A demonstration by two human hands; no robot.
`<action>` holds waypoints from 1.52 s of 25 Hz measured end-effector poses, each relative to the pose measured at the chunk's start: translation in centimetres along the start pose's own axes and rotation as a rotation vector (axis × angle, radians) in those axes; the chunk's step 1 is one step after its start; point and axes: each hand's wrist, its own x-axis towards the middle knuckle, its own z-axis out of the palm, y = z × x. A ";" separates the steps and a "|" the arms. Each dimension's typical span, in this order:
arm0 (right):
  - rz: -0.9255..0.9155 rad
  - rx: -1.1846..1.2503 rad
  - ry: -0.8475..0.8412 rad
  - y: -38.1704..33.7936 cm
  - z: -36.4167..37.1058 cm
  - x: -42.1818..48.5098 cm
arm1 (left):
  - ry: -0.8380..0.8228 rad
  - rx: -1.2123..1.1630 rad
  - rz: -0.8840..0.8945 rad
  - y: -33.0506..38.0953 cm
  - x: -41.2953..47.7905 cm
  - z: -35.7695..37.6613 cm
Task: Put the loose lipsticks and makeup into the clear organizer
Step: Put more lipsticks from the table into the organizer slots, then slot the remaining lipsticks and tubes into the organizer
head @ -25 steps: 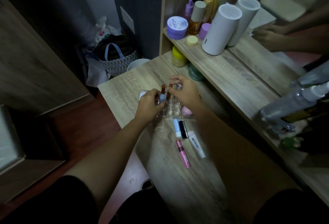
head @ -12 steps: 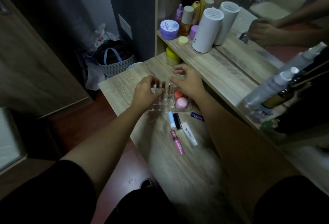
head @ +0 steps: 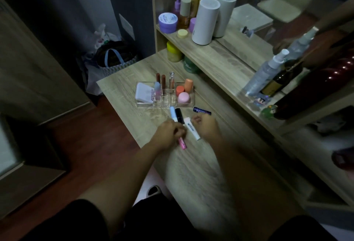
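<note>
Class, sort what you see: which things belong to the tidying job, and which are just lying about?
Job:
clear organizer
pink lip gloss
white tube
black lipstick
light blue stick
dark blue tube

Lying about:
white cylinder
purple jar
spray bottle

A home bedroom corner: a wooden vanity worktop with mirror, skincare bottles, wood floor.
</note>
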 end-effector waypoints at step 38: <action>-0.173 0.533 0.260 -6.6 0.9 7.1 | 0.274 0.218 0.104 -2.5 8.1 -12.1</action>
